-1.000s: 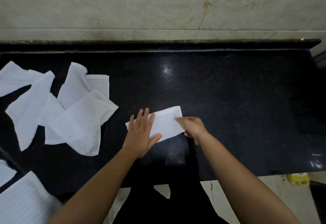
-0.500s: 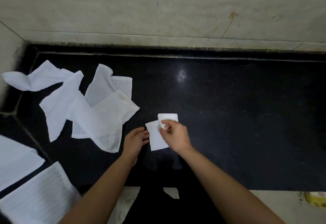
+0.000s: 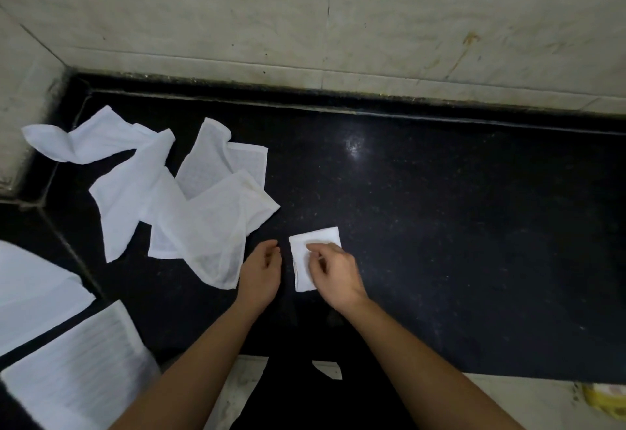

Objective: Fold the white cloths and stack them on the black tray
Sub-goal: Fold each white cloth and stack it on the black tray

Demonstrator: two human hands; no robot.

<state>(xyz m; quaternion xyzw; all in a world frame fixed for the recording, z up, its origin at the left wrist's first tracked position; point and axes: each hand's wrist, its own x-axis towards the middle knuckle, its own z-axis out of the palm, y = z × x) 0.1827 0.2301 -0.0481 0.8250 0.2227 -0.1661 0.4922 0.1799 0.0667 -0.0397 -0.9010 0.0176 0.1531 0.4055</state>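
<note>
The folded cloth (image 3: 318, 235) lies on the counter (image 3: 440, 226) just before you, your right hand (image 3: 333, 272) on it, curled fingers (image 3: 313, 247) pinching its top layers. Your left hand (image 3: 261, 273), at its 9 o'clock, hangs loosely curled, empty. Judge it light, thin, limp: grip through all layers near the fold or it falls open. At 10 o'clock wait the loose cloths (image 3: 203, 219).

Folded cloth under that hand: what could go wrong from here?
The folded cloth is pinched only by the right hand; the left hand is off it, so the fold might spring open when lifted. The unfolded cloths lie close by the left hand and could be dragged along.
</note>
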